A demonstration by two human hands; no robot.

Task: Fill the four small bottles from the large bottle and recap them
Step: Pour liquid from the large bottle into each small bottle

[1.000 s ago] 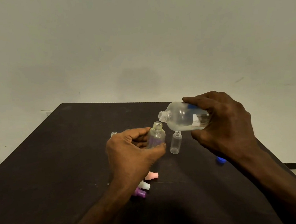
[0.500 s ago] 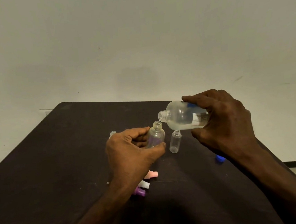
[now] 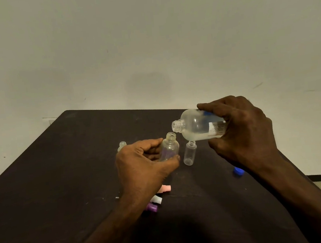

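My right hand grips the large clear bottle, tipped on its side with its open mouth pointing left, just above and right of a small bottle's neck. That small round bottle is held upright by my left hand. A slim small bottle stands open on the table between my hands. Another small bottle peeks out behind my left hand. A pink cap, a white cap and a purple cap lie under my left wrist. The blue cap lies right.
The dark table runs back to a plain pale wall. Its right edge slants close by my right forearm, with pale floor beyond it.
The large bottle's mouth has drifted very slightly toward the small bottle's neck. Both hands keep their grips and hardly move.
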